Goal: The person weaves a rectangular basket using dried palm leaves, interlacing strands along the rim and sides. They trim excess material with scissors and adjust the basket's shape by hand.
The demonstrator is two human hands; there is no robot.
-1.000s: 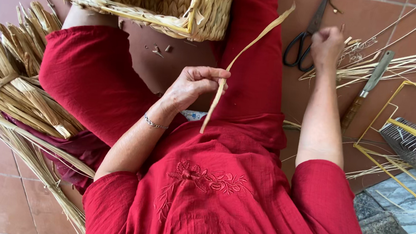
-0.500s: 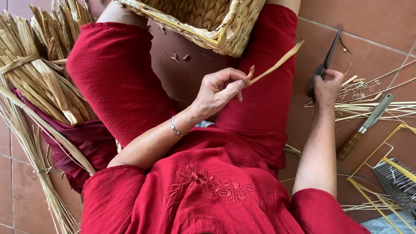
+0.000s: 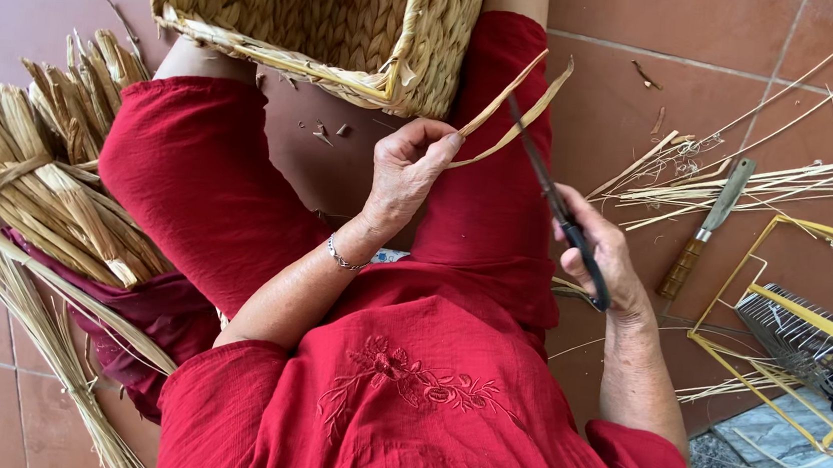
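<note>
No packages, labels, signs or screens show anywhere in view — none on the floor either.

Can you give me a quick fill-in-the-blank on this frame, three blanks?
1. The right hand holds black ____.
2. The left hand pinches a straw strip in front of the woven ____.
3. The knife lies on the floor on the person's ____ side.

Missing words: scissors; basket; right

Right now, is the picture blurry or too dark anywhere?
Head view: soft, even daylight with no glare; the woven basket, left hand and straw strip look sharp; the scissors in the right hand are slightly smeared; the edges bend a little, like a wide lens.
</note>
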